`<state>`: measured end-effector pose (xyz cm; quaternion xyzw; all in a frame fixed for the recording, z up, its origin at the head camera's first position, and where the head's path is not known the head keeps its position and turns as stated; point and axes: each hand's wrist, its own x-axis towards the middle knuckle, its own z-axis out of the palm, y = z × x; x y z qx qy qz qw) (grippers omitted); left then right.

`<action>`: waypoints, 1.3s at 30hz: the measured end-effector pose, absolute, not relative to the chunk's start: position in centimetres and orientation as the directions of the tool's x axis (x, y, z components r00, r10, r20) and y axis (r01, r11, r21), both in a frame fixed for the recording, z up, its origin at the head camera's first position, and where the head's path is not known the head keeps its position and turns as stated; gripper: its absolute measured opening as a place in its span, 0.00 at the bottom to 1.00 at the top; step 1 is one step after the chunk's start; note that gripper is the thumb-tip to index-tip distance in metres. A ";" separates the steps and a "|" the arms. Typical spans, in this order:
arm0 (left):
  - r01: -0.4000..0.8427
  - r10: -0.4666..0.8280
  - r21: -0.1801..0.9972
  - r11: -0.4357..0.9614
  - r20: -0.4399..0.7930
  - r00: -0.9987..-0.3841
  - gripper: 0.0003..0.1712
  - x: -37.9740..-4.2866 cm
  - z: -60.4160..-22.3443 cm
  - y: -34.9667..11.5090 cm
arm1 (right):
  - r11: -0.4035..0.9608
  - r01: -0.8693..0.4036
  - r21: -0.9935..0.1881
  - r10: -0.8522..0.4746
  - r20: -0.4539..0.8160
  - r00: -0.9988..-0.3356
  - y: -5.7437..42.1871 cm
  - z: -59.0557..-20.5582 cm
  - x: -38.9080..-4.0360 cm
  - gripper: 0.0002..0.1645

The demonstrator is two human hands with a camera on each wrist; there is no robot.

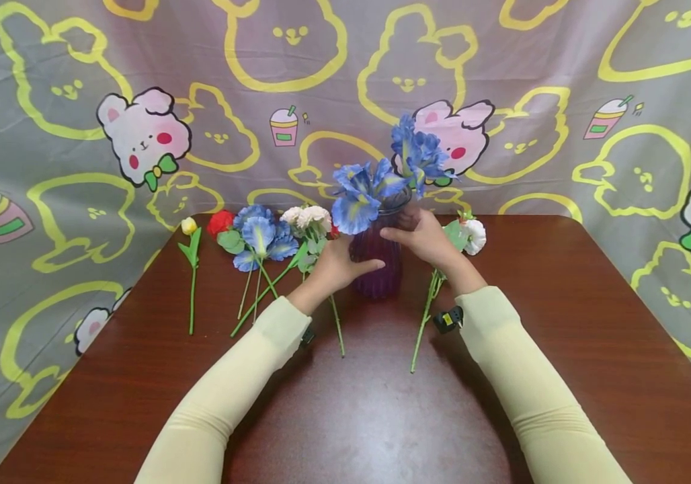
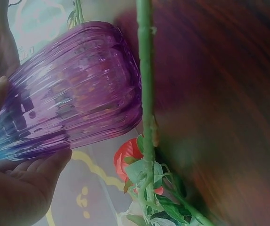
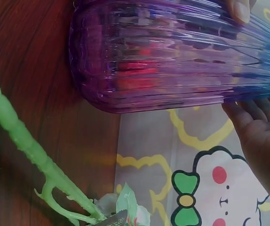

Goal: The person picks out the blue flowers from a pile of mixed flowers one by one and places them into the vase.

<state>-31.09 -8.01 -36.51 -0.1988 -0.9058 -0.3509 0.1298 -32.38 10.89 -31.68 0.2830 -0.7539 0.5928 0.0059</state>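
Purple vase (image 1: 377,272) stands upright; long axis near vertical; mouth (image 1: 396,204) upward

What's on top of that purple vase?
Blue flowers show at the top of the vase, one covering part of it. Petals hide where their stems go.

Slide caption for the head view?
Left hand and right hand hold a purple vase, blue flowers at its top.
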 end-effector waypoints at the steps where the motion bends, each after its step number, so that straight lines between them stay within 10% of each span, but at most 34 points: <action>1: 0.450 0.270 0.582 0.677 0.373 -0.888 0.45 -31.1 -36.5 -8.0 | 0.134 -0.438 -0.889 -0.423 0.349 -0.837 10.9 -31.7 -32.4 0.31; 39: 0.469 0.277 0.553 0.689 0.397 -0.875 0.34 -30.7 -35.1 -9.7 | 0.190 -0.553 -0.811 -0.438 0.435 -0.787 10.9 -32.6 -32.3 0.24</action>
